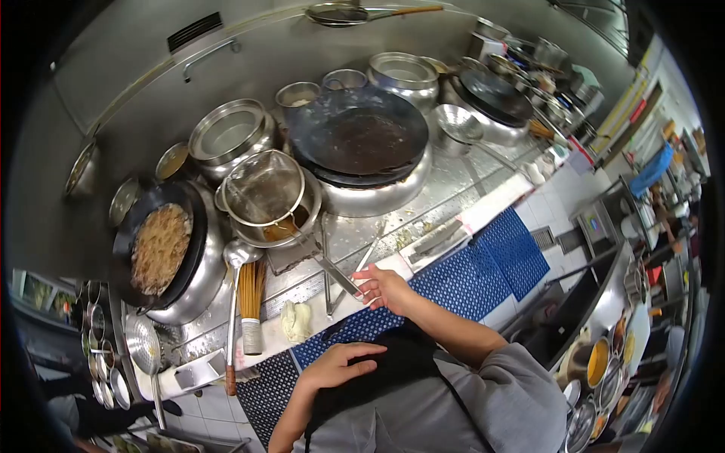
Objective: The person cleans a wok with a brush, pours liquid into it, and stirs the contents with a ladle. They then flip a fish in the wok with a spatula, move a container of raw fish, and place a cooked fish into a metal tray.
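Against the black apron [381,385] rests my left hand [346,365], its fingers loosely extended and holding nothing. My right hand [383,290] is over the counter's front edge, fingers spread and slightly curled. Its fingertips are at the end of the long handle [337,275] of a wire strainer; whether they touch it is unclear. The strainer's mesh bowl [263,187] lies over a metal pot holding brown liquid. Left of it, a black wok [189,257] contains browned, crumbly food [161,249]. A large dark wok [362,140] sits on the middle burner.
A ladle [242,253], a bamboo brush [252,302] and a pale cloth [296,322] are along the counter's front. Behind are lidded pots [226,132]. A skimmer [458,124] and another wok [495,97] stand right. Blue patterned cloth [453,279] hangs below the edge.
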Tool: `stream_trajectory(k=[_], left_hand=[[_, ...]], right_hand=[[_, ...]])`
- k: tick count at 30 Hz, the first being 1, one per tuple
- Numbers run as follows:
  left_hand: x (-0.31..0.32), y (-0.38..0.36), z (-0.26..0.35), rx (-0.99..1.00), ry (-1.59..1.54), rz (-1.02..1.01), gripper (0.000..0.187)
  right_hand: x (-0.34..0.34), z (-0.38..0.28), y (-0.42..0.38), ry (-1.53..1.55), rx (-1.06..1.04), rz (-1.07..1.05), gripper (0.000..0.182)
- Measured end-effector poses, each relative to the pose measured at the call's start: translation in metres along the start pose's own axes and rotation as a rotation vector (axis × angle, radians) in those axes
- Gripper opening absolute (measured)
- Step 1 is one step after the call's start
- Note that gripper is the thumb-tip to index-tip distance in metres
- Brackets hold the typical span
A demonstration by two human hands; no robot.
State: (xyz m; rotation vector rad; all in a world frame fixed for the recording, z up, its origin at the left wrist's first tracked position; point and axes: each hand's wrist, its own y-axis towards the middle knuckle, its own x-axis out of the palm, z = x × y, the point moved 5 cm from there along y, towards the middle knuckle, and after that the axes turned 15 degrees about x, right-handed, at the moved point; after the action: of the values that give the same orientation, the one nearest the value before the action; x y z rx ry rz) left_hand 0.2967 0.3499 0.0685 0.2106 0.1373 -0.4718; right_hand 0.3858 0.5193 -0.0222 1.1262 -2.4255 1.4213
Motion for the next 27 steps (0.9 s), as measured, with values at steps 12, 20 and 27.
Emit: stream_trajectory(k=[12, 20, 27], left_hand=[[0.032, 0.121, 0.041, 0.17, -0.194, -0.35, 0.046], [0.118, 0.244, 0.02, -0.001, -0.364, -0.636, 0.049], [0.215, 0.336, 0.015, -0.077, -0.379, -0.886, 0.053]], right_hand=[[-0.159, -0.013, -0.115, 0.362, -0.272, 0.421, 0.036], [-0.283, 0.018, -0.259, 0.692, -0.578, 0.651, 0.033], [-0.364, 0.077, -0.366, 1.028, -0.825, 0.863, 0.025]])
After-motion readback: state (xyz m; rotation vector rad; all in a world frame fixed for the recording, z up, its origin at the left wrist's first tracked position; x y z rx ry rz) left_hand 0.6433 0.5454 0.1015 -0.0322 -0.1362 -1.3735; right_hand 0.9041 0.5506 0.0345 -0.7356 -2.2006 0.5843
